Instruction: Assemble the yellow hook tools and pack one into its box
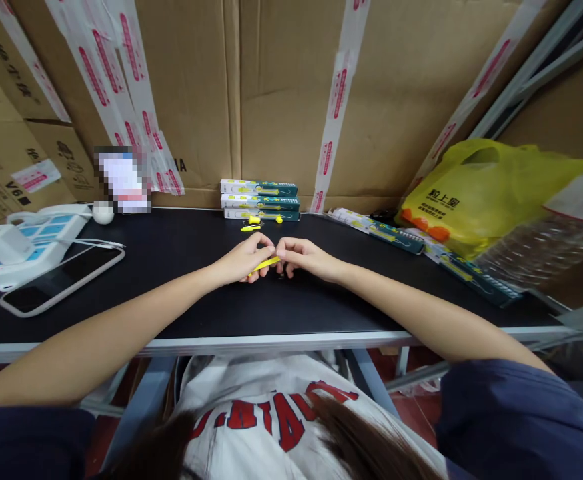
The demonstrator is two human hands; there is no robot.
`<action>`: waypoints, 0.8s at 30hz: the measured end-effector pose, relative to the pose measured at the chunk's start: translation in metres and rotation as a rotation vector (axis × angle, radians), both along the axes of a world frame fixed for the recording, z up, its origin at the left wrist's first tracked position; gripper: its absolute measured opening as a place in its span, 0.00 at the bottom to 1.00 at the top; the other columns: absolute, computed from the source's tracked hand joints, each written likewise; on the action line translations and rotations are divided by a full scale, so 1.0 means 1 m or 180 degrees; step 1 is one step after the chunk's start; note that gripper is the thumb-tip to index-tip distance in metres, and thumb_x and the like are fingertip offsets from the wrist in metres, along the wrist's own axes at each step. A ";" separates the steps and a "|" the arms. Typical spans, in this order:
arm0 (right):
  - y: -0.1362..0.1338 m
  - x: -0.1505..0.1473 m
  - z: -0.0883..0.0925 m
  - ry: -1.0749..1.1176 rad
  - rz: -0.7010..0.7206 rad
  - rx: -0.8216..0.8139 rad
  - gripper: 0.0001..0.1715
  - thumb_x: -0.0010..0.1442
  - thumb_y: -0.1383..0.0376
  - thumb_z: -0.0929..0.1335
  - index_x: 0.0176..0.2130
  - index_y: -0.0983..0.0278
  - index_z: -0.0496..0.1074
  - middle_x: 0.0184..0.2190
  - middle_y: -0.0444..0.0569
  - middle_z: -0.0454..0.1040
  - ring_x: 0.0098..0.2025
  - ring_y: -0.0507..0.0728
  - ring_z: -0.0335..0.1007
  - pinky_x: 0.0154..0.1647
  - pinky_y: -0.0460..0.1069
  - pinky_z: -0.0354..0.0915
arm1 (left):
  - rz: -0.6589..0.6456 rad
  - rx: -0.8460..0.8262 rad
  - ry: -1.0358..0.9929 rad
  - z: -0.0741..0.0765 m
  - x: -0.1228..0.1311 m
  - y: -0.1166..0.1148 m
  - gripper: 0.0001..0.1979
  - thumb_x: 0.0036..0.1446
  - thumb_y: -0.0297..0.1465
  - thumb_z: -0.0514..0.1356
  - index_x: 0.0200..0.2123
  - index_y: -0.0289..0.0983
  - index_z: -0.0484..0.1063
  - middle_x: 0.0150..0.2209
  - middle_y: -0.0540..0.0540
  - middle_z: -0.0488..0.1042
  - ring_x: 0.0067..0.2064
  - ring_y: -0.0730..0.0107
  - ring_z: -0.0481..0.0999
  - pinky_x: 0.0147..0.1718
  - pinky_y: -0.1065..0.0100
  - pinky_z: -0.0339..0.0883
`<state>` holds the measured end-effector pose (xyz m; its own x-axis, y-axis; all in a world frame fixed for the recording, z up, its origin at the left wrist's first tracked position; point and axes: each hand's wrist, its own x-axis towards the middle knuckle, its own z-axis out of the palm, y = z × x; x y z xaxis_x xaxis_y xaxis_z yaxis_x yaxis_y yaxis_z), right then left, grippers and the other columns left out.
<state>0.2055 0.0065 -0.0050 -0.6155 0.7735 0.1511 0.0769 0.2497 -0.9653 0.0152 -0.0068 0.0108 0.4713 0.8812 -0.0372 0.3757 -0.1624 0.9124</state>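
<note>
A slim yellow plastic piece [265, 265] lies slantwise in the fingers of my left hand [245, 257], which is closed on it. The fingers of my right hand [307, 257] are pinched together at the piece's upper right end, touching the left fingertips. Whatever the right fingers hold is hidden; a small dark bit shows below them. Just beyond the hands, small yellow parts [254, 220] lie on the black tabletop [191, 300]. Behind these stands a stack of slim printed boxes [260, 200].
At the left are a white power strip [61, 233], a phone [64, 277] with a cable and a small white ball [103, 212]. More slim boxes [379, 231], a yellow bag [471, 193] and clear plastic packaging [546, 243] are at the right. Taped cardboard [281, 100] rises behind.
</note>
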 end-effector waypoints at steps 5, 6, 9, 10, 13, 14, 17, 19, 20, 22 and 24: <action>0.000 0.000 0.001 -0.0289 0.0169 -0.0167 0.26 0.55 0.46 0.71 0.30 0.63 0.62 0.19 0.42 0.74 0.16 0.46 0.62 0.13 0.40 0.51 | 0.0022 0.0174 0.0012 0.000 -0.002 0.001 0.07 0.66 0.36 0.50 0.44 0.39 0.60 0.25 0.53 0.70 0.16 0.76 0.68 0.12 0.77 0.56; 0.002 0.001 0.001 -0.0322 0.0101 -0.0271 0.25 0.54 0.47 0.72 0.29 0.63 0.61 0.17 0.41 0.73 0.14 0.46 0.60 0.12 0.40 0.50 | 0.0124 0.0283 -0.0028 -0.001 -0.004 0.004 0.08 0.66 0.36 0.51 0.44 0.39 0.60 0.27 0.52 0.72 0.18 0.75 0.71 0.14 0.76 0.60; 0.012 0.007 -0.001 -0.0101 -0.0377 -0.0581 0.26 0.51 0.48 0.74 0.28 0.62 0.60 0.15 0.39 0.70 0.13 0.46 0.58 0.11 0.40 0.50 | 0.0517 0.0993 -0.0318 -0.005 -0.012 0.018 0.10 0.64 0.35 0.53 0.46 0.37 0.61 0.36 0.46 0.76 0.32 0.72 0.78 0.29 0.71 0.71; 0.016 0.010 -0.002 0.0078 -0.0558 -0.0661 0.26 0.51 0.48 0.74 0.28 0.62 0.59 0.15 0.39 0.69 0.13 0.46 0.59 0.11 0.40 0.51 | 0.0677 0.1251 -0.0482 -0.007 -0.014 0.023 0.11 0.63 0.34 0.55 0.47 0.37 0.61 0.42 0.43 0.76 0.40 0.71 0.79 0.38 0.70 0.72; 0.024 0.014 -0.002 0.0658 -0.0888 -0.0776 0.27 0.50 0.48 0.74 0.28 0.61 0.58 0.17 0.39 0.68 0.16 0.47 0.61 0.14 0.41 0.53 | 0.1314 0.1391 -0.0887 -0.010 -0.016 0.031 0.18 0.61 0.33 0.58 0.52 0.35 0.60 0.53 0.37 0.72 0.52 0.67 0.75 0.50 0.65 0.68; 0.024 0.014 -0.002 0.0807 -0.0925 -0.0779 0.26 0.50 0.48 0.74 0.28 0.61 0.58 0.17 0.38 0.68 0.17 0.47 0.62 0.15 0.41 0.54 | 0.1468 0.1203 -0.1009 -0.010 -0.015 0.031 0.19 0.61 0.33 0.58 0.53 0.35 0.59 0.55 0.36 0.71 0.53 0.66 0.74 0.51 0.64 0.68; 0.019 0.009 -0.001 0.1049 -0.0905 -0.0732 0.26 0.49 0.49 0.74 0.31 0.62 0.61 0.18 0.38 0.68 0.19 0.47 0.63 0.17 0.42 0.57 | 0.1336 0.0406 -0.1393 -0.008 -0.010 0.024 0.19 0.62 0.37 0.58 0.53 0.35 0.62 0.54 0.35 0.73 0.51 0.66 0.76 0.46 0.64 0.70; 0.011 0.004 0.000 0.1037 -0.0762 -0.0708 0.26 0.49 0.48 0.74 0.32 0.61 0.60 0.18 0.37 0.68 0.19 0.48 0.62 0.18 0.42 0.59 | 0.0999 0.0175 -0.1607 -0.006 -0.007 0.019 0.17 0.62 0.39 0.58 0.50 0.35 0.66 0.50 0.37 0.76 0.46 0.68 0.78 0.43 0.67 0.71; 0.007 0.001 0.000 0.0992 -0.0660 -0.0702 0.26 0.50 0.47 0.74 0.32 0.61 0.60 0.18 0.37 0.68 0.19 0.48 0.63 0.18 0.42 0.60 | 0.0883 0.0168 -0.1687 -0.005 -0.006 0.017 0.17 0.62 0.39 0.59 0.49 0.35 0.68 0.48 0.38 0.77 0.44 0.70 0.79 0.42 0.69 0.71; -0.001 -0.004 -0.001 0.0863 -0.0463 -0.0700 0.26 0.52 0.47 0.73 0.32 0.61 0.60 0.19 0.37 0.69 0.19 0.48 0.64 0.19 0.43 0.61 | 0.0786 0.0249 -0.1769 -0.004 -0.005 0.015 0.17 0.61 0.40 0.60 0.47 0.34 0.70 0.45 0.39 0.79 0.41 0.71 0.80 0.40 0.71 0.71; -0.008 -0.008 -0.002 0.0722 -0.0335 -0.0644 0.25 0.54 0.47 0.72 0.33 0.61 0.60 0.20 0.38 0.70 0.19 0.48 0.65 0.19 0.42 0.63 | 0.0749 0.0323 -0.1794 -0.003 -0.006 0.014 0.18 0.60 0.41 0.61 0.47 0.34 0.72 0.43 0.40 0.80 0.40 0.71 0.81 0.39 0.71 0.71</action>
<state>0.1975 -0.0010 -0.0065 -0.4986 0.8596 0.1120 -0.1307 0.0532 -0.9900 0.0093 0.0074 0.0075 0.1867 0.9500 0.2503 -0.1232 -0.2301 0.9653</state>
